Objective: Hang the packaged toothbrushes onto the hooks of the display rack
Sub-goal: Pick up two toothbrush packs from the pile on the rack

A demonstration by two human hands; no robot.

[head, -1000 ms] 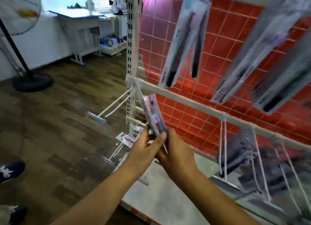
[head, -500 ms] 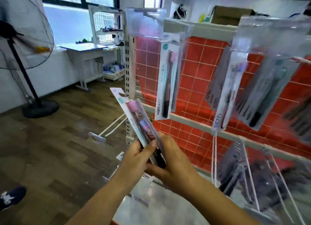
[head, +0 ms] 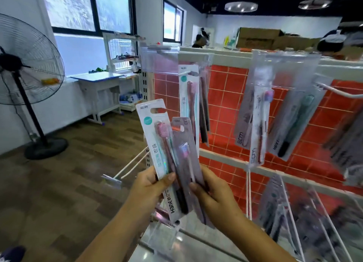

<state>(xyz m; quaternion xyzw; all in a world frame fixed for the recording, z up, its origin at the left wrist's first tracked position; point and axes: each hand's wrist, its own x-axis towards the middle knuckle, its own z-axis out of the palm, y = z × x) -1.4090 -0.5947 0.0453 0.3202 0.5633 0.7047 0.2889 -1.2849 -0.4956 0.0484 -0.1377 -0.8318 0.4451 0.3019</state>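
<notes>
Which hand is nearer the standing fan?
Left. The left hand is on the side of the held toothbrush packs toward the standing fan; the right hand is beyond them, rack-side.

The white toothbrush pack [head: 157,144] held in front reads "NO.911" at its top and "Hane" (the rest is covered) near its foot. A hanging white pack [head: 189,104] also shows "NO.911", and two hanging clear packs [head: 258,124] carry "ebm".

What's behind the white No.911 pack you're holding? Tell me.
A grey pack, fanned out to its right, in the right hand; the left hand grips the white pack. Anything further behind is covered.
</notes>
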